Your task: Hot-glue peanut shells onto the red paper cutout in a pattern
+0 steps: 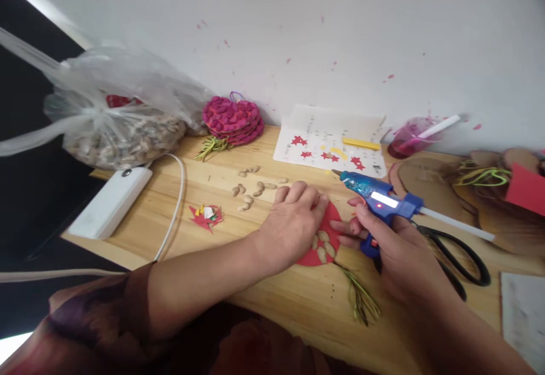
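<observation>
A blue glue gun (377, 196) with a white glue stick in its rear is gripped in my right hand (383, 239), its nozzle pointing up and left. Below and left of it lies a red paper disc (334, 214) with several peanuts (326, 245) on it in a ring, partly hidden by my hand. My left hand (293, 222) rests over the disc's left side, fingers curled down and close together; whatever is under the fingertips is hidden. A green and yellow tassel (361, 301) hangs from the disc's lower edge. Loose peanuts (258, 189) lie beyond my left hand.
A plastic bag of peanuts (128, 137) and a white power strip (111, 202) with a cable are at left. Pink discs (234, 119), a paper sheet with red stars (315, 119) and a cup (411, 139) stand along the wall. Black-handled scissors (468, 250) lie right.
</observation>
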Available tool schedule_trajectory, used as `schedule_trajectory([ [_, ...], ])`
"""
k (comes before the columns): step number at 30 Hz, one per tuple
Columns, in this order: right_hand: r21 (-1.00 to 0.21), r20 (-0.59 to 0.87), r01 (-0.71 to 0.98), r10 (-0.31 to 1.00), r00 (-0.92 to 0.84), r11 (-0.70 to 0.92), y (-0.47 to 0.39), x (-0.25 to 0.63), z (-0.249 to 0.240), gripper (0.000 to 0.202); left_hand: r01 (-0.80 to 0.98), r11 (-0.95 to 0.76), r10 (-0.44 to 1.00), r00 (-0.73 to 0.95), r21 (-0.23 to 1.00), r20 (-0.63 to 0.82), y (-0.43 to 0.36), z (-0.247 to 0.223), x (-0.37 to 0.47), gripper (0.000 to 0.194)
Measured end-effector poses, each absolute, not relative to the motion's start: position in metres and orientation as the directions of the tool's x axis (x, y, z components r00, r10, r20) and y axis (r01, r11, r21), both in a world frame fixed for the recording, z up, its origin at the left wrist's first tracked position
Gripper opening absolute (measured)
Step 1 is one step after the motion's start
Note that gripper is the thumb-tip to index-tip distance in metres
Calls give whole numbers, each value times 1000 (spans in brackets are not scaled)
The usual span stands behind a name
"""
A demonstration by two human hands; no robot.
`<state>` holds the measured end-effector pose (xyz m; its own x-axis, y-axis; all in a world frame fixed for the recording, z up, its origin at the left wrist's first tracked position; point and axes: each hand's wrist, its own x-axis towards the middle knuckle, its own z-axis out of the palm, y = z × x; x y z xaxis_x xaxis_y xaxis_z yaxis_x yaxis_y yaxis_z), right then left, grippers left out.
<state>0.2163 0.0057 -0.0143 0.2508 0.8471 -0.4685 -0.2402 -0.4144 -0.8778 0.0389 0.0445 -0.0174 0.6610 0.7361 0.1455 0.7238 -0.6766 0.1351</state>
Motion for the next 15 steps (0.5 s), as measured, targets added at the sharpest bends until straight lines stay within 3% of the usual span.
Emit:
schedule_trajectory([
  [6, -879, -465, -248, 846, 261, -406, 5, 215, -11, 43, 715, -684, 729, 662, 146, 174, 44, -23, 40, 35],
  [11, -889, -445, -244, 856, 262, -387, 4, 215, -11, 47, 687, -678, 735, 626, 264, 261, 68, -10, 23, 36],
  [13, -899, -426, -230, 867, 260, -372, 4, 215, -12, 48, 744, -588, 803, 492, 317, 336, 85, 6, 4, 32],
  [15, -907, -408, -223, 876, 256, -357, 4, 215, -14, 50, 839, -406, 906, 318, 361, 281, 102, 24, -20, 35],
])
